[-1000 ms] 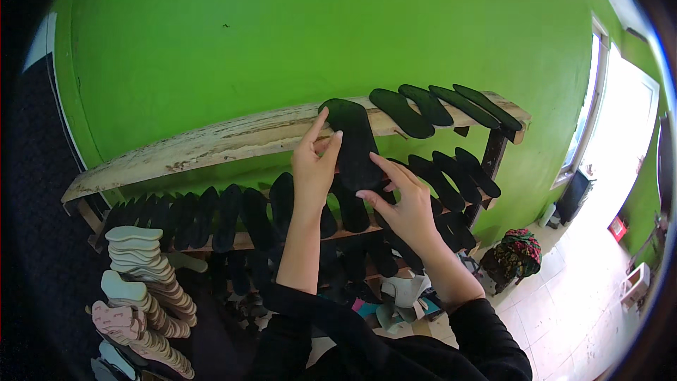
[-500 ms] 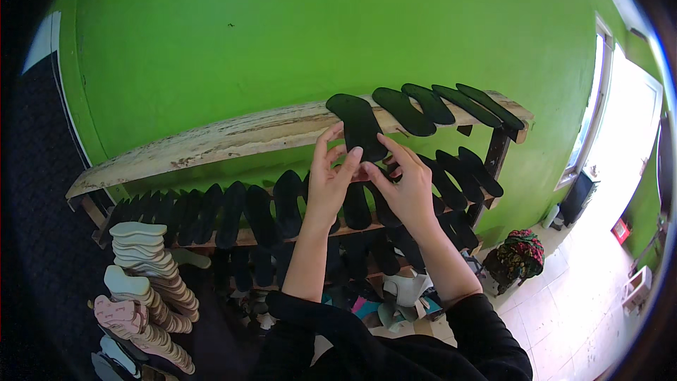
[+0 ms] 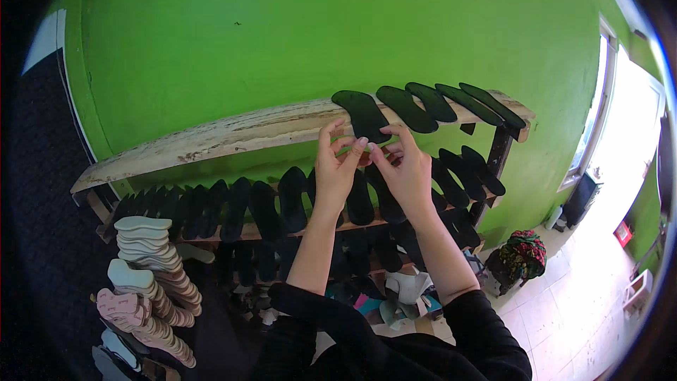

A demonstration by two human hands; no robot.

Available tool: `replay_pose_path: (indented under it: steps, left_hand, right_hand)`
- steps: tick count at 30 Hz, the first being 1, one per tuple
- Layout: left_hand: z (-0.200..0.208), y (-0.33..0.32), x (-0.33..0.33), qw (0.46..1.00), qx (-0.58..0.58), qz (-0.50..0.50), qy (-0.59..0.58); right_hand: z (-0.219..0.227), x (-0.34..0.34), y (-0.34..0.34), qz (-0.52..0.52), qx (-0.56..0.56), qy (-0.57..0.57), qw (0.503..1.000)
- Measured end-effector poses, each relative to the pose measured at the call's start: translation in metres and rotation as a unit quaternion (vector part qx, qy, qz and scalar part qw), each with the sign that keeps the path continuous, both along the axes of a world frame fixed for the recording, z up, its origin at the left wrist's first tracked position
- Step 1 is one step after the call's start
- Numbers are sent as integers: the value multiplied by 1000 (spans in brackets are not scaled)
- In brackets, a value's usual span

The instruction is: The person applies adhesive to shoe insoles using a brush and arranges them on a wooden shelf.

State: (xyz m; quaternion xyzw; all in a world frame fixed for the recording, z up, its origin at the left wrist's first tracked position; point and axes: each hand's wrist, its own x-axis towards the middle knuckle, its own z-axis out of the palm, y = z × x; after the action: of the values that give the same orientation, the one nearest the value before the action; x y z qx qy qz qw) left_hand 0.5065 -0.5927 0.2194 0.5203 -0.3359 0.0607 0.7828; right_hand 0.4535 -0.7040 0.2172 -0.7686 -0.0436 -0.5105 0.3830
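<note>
Insole (image 3: 364, 114): black, foot-shaped, overhanging pale wooden plank (image 3: 211, 138).
Left hand (image 3: 335, 173): your fingers curl by its near end.
Right hand (image 3: 409, 173): likewise; whether either pinches, I cannot tell.

The camera sits on my head, the left one of a side-by-side pair, and looks forward and down over my forearms (image 3: 314, 254). My left hand (image 3: 335, 178) and right hand (image 3: 409, 180) come near the middle of its view, close to the lens; the green wall (image 3: 338, 28) faces it from farther off. It takes in so wide a sweep (the shelf's top board (image 3: 226, 137) bows into an arch) that the floor (image 3: 546, 303) at right shows too, inside a dark, rounded rim.
</note>
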Motion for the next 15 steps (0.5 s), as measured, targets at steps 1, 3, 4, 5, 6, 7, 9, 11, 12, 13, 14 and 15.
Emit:
replay_pose_path:
  steps: [1, 3, 4, 5, 6, 7, 9, 11, 12, 13, 14, 15]
  left_hand:
    - [0, 0, 1, 1000, -6, 1, 2]
    - [-1, 1, 1, 1000, -11, 2, 3]
    - [-1, 2, 1, 1000, -14, 2, 2]
    - [0, 2, 0, 1000, -16, 1, 0]
    - [0, 4, -1, 1000, -16, 3, -1]
    - [0, 6, -2, 1000, -15, 2, -2]
    - [-2, 7, -7, 1000, -14, -2, 0]
    - [-1, 17, -17, 1000, -19, 0, 3]
    - [-2, 20, -19, 1000, -20, 3, 1]
    - [-4, 25, -21, 1000, -25, 12, -3]
    - [-5, 31, -24, 999, -29, 23, -6]
    - [-8, 35, -27, 999, -30, 25, -7]
  right_hand:
    - [1, -1, 1, -6, -2, 13, 1000]
    - [2, 0, 2, -12, -4, 10, 1000]
    - [2, 0, 2, -19, -6, 6, 1000]
    - [2, 0, 3, -17, -6, 5, 1000]
    - [2, 0, 3, -19, -11, 6, 1000]
    - [3, -1, 3, -20, -16, 6, 1000]
    - [2, -4, 2, -30, -14, 9, 999]
    - [2, -7, 6, -31, -12, 10, 999]
    - [2, -10, 7, -28, 0, 4, 1000]
    - [1, -14, 8, -25, 12, -3, 1000]
    - [1, -18, 9, -21, 11, -4, 1000]
    - [-1, -21, 9, -18, 16, -19, 1000]
